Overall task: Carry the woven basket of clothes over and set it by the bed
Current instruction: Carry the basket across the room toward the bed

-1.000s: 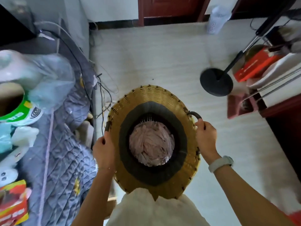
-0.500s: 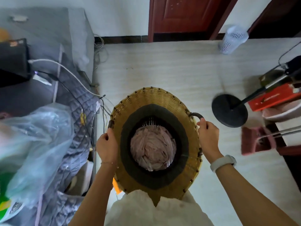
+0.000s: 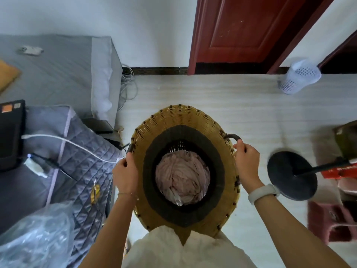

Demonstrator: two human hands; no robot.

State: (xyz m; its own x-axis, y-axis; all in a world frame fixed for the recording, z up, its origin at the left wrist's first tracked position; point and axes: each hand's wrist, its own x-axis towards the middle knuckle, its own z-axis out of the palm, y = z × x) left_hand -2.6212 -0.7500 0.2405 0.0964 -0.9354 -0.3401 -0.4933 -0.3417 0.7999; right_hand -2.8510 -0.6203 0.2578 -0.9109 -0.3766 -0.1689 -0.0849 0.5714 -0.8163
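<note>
The tall woven basket of yellow cane with its dark band round the mouth [image 3: 181,120] is held up in front of the person, close against the white top they wear, over the pale floor just beside the bed. Inside it lies a bundle of pale pink clothes [image 3: 182,176], well below the rim. The left hand [image 3: 125,176] is closed round the dark handle on the basket's left side, fingers curled over it; the right hand [image 3: 246,165], a white band on its wrist, is wrapped in the same way round the dark loop handle on the right. To the left is the bed with a grey quilted cover [image 3: 81,163], a white cable [image 3: 63,141] trailing across it. A round black stand base [image 3: 287,176] sits on the floor to the right, near the basket but apart from it. A white perforated plastic bin [image 3: 299,77] stands by the red-brown wooden door [image 3: 245,29] at the far wall.
</note>
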